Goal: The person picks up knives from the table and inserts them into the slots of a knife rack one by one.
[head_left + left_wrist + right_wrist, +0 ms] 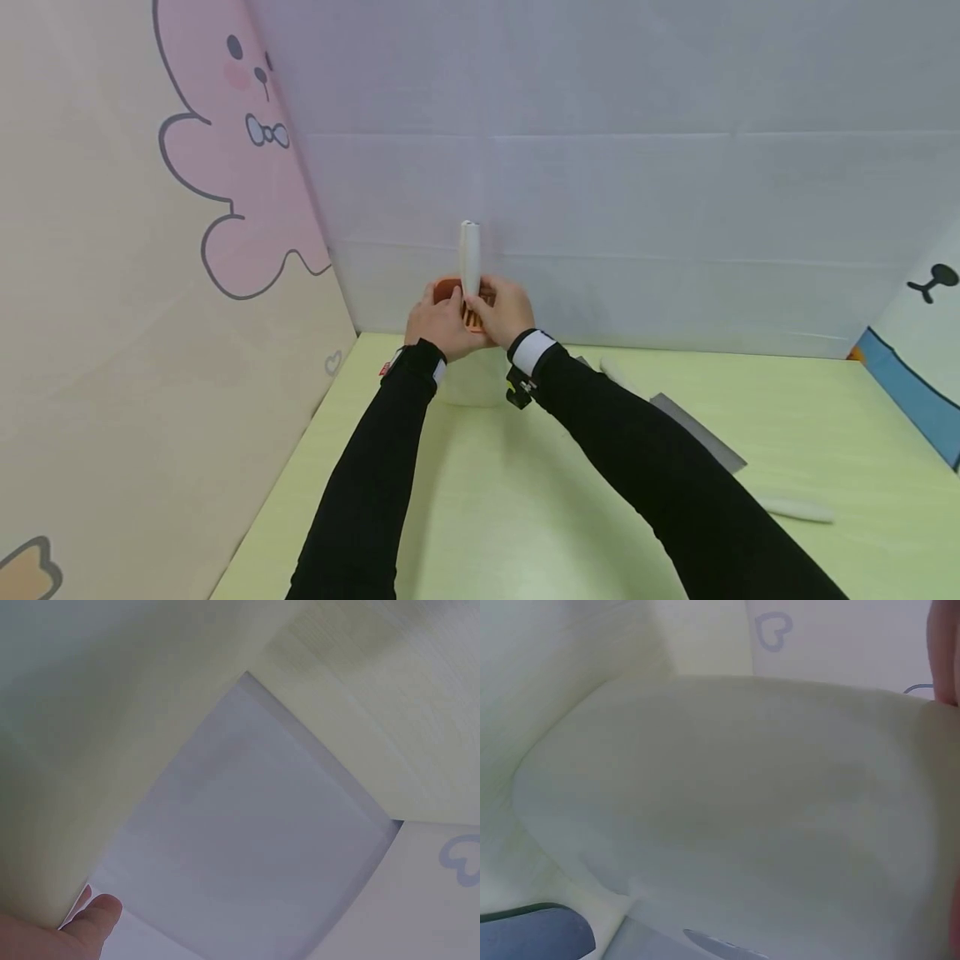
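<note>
A pale, rounded knife block (472,385) with an orange slotted top (447,288) stands at the back of the table. My left hand (446,327) holds it around the top. In the left wrist view, fingers of the left hand (82,930) lie at the block's edge. My right hand (507,312) pinches the lower end of a white handle (470,257), which stands upright over the slots. Whatever part lies below the handle is hidden by the hands and the block. The block's smooth body (727,810) fills most of the right wrist view.
To the right on the pale green table (847,425), a grey blade (701,433) shows partly behind my right sleeve. White handles lie at its two sides, one (798,510) nearer me. A white wall sheet (637,200) rises directly behind the block, and a printed wall (150,350) borders the left.
</note>
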### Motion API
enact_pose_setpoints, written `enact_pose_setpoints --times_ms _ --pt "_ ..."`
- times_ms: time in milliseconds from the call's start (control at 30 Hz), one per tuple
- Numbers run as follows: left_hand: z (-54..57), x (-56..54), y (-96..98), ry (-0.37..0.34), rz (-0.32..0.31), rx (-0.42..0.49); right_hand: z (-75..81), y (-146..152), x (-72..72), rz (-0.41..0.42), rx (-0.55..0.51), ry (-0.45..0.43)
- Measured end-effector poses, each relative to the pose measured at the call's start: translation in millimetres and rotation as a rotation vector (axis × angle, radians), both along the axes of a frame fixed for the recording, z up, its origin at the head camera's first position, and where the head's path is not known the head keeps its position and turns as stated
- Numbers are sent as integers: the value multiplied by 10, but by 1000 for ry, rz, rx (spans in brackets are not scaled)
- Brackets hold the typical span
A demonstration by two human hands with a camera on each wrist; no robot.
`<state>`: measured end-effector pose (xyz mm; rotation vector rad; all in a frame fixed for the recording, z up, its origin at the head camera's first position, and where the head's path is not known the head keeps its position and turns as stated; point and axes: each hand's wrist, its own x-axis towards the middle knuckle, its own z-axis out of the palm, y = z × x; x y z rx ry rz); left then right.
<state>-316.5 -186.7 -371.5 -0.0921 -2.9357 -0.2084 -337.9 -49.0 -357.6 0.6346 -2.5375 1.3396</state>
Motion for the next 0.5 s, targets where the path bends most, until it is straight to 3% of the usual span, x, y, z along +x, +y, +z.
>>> enact_pose_setpoints --times_ms 167,500 --pt "0 -13 19 10 1 -1 -38 26 -24 14 39 25" --pt "0 -34 47 25 -1 -25 -70 43 -60 6 5 -40"
